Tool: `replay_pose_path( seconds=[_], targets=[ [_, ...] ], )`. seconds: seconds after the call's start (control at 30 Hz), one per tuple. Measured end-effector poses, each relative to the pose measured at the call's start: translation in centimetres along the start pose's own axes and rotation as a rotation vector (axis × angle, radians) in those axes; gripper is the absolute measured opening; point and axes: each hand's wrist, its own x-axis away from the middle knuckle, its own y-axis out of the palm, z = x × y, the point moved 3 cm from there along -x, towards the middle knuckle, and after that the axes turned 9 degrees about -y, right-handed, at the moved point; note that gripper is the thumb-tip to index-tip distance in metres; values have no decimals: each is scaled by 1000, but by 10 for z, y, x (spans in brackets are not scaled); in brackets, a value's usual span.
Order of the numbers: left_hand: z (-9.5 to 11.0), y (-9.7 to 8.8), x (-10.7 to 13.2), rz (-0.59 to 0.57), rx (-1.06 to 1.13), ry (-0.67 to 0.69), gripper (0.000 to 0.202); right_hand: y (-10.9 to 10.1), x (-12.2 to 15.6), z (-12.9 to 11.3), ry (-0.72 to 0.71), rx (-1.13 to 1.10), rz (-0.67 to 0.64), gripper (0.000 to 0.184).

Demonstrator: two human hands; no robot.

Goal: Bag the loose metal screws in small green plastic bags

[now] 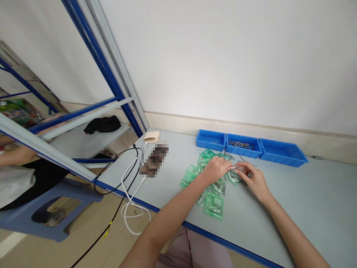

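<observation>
My left hand (216, 168) and my right hand (253, 178) meet over a heap of small green plastic bags (213, 204) on the pale table (306, 193). Both hands pinch a small thin metal piece (237, 168) between their fingertips. Several loose metal pins (245, 173) lie on the table under my right hand. Some of the bags hold small metal parts.
Three blue bins (210, 140) stand in a row by the wall; the middle bin (243, 145) holds metal pins. A blurred phone (154, 160), a beige charger (152, 136) and white and black cables (131, 186) lie at the left. A person sits on a blue stool (50, 212) at far left.
</observation>
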Motion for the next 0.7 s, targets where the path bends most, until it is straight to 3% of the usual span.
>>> replay_pose_path(
  seconds=[0.27, 0.5, 0.7],
  targets=[
    [1, -1, 1, 3, 27, 33, 30, -1, 1, -2, 34, 10, -62, 39],
    [0, -4, 0, 45, 9, 7, 33, 0, -1, -2, -14, -9, -3, 38],
    [0, -3, 0, 41, 19, 23, 30, 0, -2, -7, 19, -47, -61, 37]
  ],
)
